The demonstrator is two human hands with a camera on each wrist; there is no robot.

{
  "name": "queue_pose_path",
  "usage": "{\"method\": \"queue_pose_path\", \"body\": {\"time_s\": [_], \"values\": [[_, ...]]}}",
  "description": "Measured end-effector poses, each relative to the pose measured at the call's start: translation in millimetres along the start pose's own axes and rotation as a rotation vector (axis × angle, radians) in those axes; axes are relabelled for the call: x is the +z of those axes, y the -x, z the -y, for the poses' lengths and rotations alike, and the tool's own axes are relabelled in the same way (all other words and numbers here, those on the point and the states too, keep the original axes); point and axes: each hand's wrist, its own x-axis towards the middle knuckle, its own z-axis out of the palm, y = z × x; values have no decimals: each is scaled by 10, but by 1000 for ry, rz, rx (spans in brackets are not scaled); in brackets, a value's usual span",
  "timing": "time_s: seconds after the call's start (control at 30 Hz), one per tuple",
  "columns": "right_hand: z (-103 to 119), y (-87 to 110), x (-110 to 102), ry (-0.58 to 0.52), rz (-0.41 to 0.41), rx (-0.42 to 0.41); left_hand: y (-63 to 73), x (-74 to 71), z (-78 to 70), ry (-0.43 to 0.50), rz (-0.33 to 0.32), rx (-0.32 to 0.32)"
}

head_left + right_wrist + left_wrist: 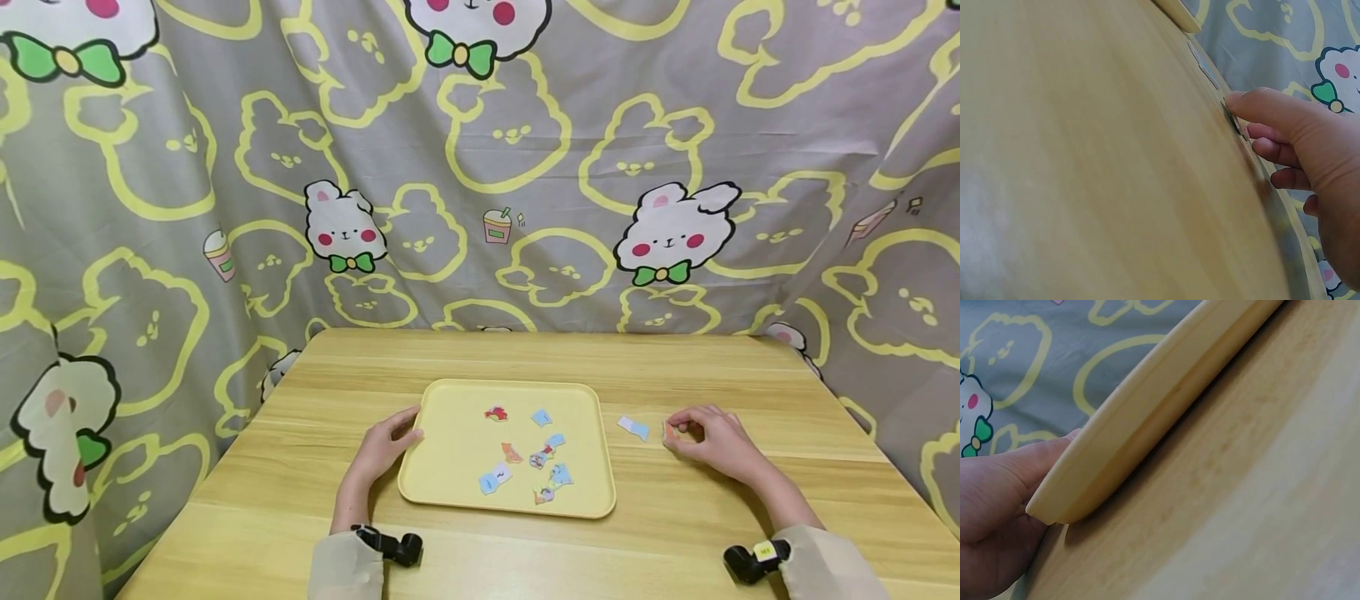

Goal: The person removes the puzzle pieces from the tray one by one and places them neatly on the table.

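the left hand (388, 446) grips the yellow tray (450, 442) by its edge, likely for steadiness; the right hand (712, 435) pinches an orange piece (669, 432) over the counter (525, 554), right of the tray, presumably for fine control.

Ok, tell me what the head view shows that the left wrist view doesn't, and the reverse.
Only the head view: the right hand pinching an orange piece, a pale blue piece between it and the tray, and the printed pieces lying inside the tray.
Only the left wrist view: a low close-up along the tray's outer wall.
Both: the left hand at the tray's edge, the wooden table and the patterned curtain.
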Motion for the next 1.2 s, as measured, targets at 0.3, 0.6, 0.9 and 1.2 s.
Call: {"method": "queue_pose_path", "body": {"time_s": [0.3, 0.6, 0.9, 1.2], "values": [[18, 1, -17, -3, 16, -1, 11, -4, -14, -1, 3, -5], [36, 15, -35, -35, 18, -6, 18, -10, -15, 2, 2, -2], [38, 10, 3, -63, -35, -74, 14, -10, -9, -6, 7, 0], [210, -35, 87, -106, -77, -155, 3, -8, -6, -13, 7, -5]]}}
